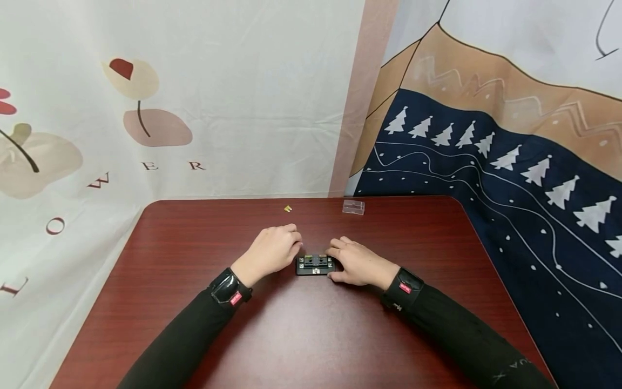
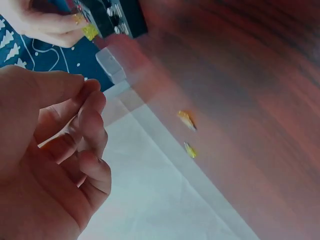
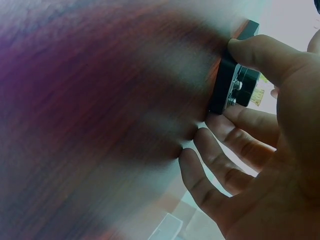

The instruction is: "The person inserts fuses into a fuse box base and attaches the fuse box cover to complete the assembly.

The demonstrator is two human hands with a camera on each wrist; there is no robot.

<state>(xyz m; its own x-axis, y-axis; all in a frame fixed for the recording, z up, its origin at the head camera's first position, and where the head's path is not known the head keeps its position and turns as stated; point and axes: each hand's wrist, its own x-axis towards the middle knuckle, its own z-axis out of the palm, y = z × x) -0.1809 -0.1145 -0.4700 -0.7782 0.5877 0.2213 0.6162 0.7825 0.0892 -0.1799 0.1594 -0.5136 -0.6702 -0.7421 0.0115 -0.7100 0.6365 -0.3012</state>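
A small black fuse block with metal screw terminals and yellow pieces on top lies on the table, its long side facing me. My right hand holds its right end, the thumb at the near side and the index finger at the far side. In the right wrist view the other fingers spread beside the block, tips at the tabletop. Just left of the block is my left hand. Its fingers curl and the thumb tip meets the index finger in the left wrist view, with nothing showing between them.
Two small yellow blade fuses lie near the far edge of the reddish-brown table. A clear plastic cover sits at that edge, farther right. Printed cloths hang behind the table.
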